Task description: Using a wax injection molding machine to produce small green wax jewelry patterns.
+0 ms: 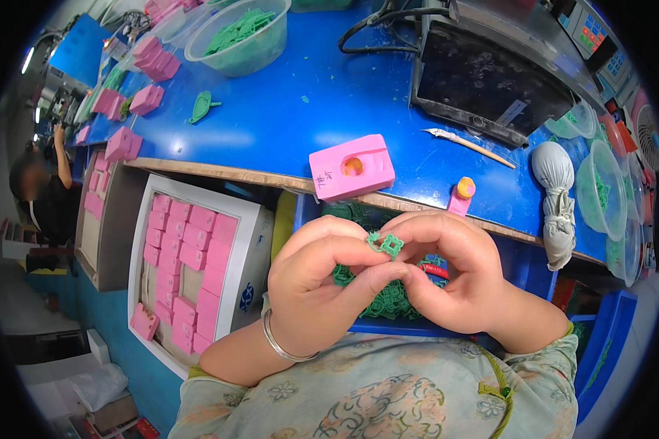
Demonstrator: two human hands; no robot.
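Note:
A small green openwork wax piece (392, 246) shows between the fingertips of both hands, above a blue drawer. My left hand (318, 274), with a silver bangle at the wrist, is closed in a pinch on it. From the other side my right hand (454, 267) pinches it too, thumb tips meeting below. Part of the piece is hidden by the fingers. Beneath them lies a heap of similar green pieces (392, 301) in the drawer. Just beyond the hands, a pink mold block (353, 168) with an orange-ringed hole rests at the bench edge.
A tray (148, 238) of pink blocks stands at the left. On the blue bench (307, 95) are a tub of green pieces (240, 44), a wooden-handled knife (472, 146), a small pink piece with a yellow top (462, 194), a tied cloth bundle (555, 197) and a dark machine (490, 77).

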